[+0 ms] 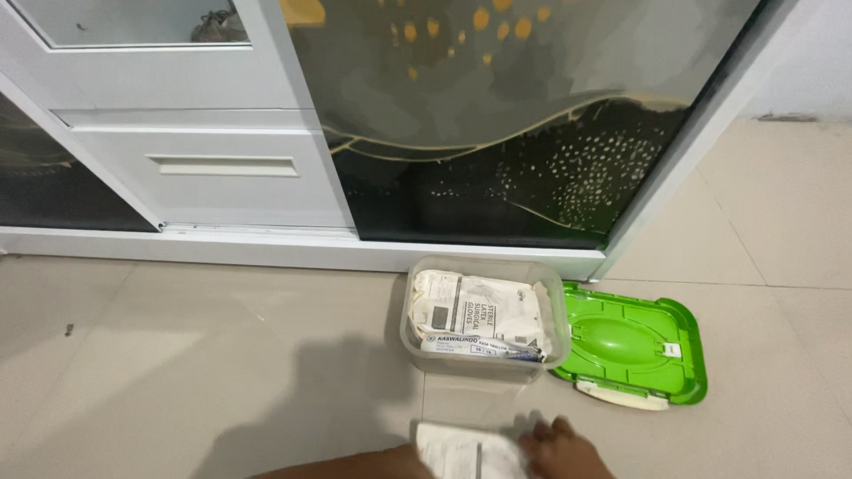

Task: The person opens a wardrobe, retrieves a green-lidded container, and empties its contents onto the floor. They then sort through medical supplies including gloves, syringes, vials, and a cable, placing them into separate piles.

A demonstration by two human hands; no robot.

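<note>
Down at the bottom edge, one hand (561, 451) lies knuckles-up on the floor (177, 355), its fingers curled onto the right side of a white paper packet (461, 452); whether that grip is clenched on the packet or only pressing it flat cannot be told. A forearm (355, 466) runs in from the left along the same edge, and which arm the hand belongs to is not clear. The frame cuts off the packet's lower part, most of the hand and the rest of the person. Just beyond the packet stands a clear plastic tub (417, 341), uncovered, holding more white printed packets (479, 315) stacked up to its rim. Its green lid (635, 341) lies flat on the tiles touching the tub's right side, near a white-framed sliding glass door (497, 133).
</note>
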